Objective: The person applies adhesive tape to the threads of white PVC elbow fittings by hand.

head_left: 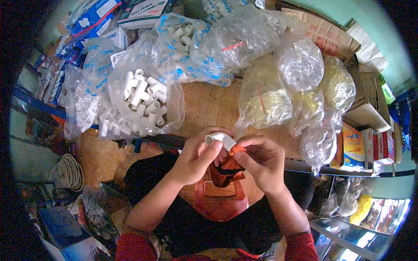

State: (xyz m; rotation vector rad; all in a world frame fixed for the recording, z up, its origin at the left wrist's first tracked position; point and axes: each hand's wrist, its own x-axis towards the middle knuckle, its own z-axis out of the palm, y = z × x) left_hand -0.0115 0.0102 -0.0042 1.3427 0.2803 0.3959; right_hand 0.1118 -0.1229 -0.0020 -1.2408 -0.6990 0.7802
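My left hand (pixel 198 155) is closed around a white plastic pipe elbow (pixel 222 140), thumb pressed on its side. The elbow's open mouth faces left. At its other end my right hand (pixel 262 162) pinches an orange-brown piece, cloth-like (pixel 233 162), against the rim. Part of that piece hangs below the fingers, between both hands. Both hands are over my lap, just in front of the wooden table's edge. Beyond them, to the left, lies a clear plastic bag (pixel 173 106) with several white pipe fittings (pixel 141 93) showing through its opening.
Clear bags, some with yellowish contents (pixel 267 102), lie on the wooden table (pixel 202 106) to the right. A cardboard box (pixel 368 102) and small product boxes (pixel 352 145) stand at the right edge. Below left is a coiled white cable (pixel 69 173). A red stool (pixel 222 204) shows between my legs.
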